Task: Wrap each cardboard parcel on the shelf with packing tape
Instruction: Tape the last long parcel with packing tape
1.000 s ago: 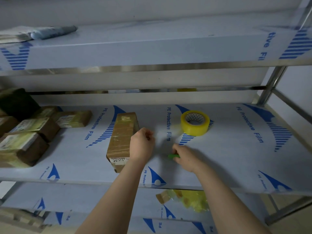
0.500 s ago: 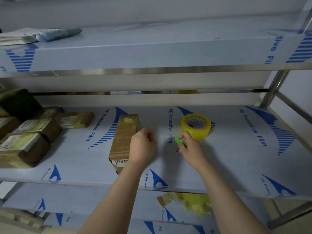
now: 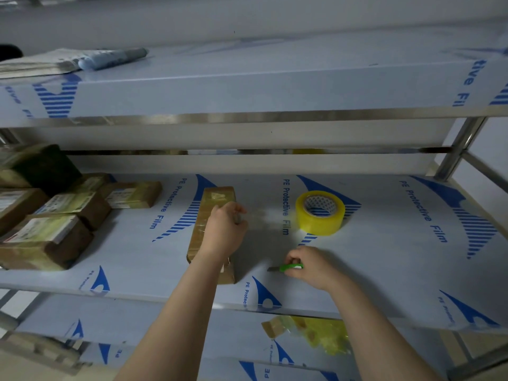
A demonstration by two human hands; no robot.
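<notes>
A long brown cardboard parcel lies lengthwise in the middle of the film-covered shelf. My left hand rests against its right side with fingers curled, pinching a hazy strip of clear tape that trails off to the right. A yellow roll of packing tape lies flat on the shelf further right, apart from both hands. My right hand is low near the shelf's front and grips a small green cutter with its blade pointing left.
Several taped parcels with labels are stacked at the shelf's left end. An upper shelf overhangs, holding papers and a grey tube. A steel post stands at the right. Crumpled yellow tape lies on the lower shelf.
My right hand rose with the green cutter to the tape beside the roll, then drew back down towards the shelf's front. The left hand stayed at the parcel's right side.
</notes>
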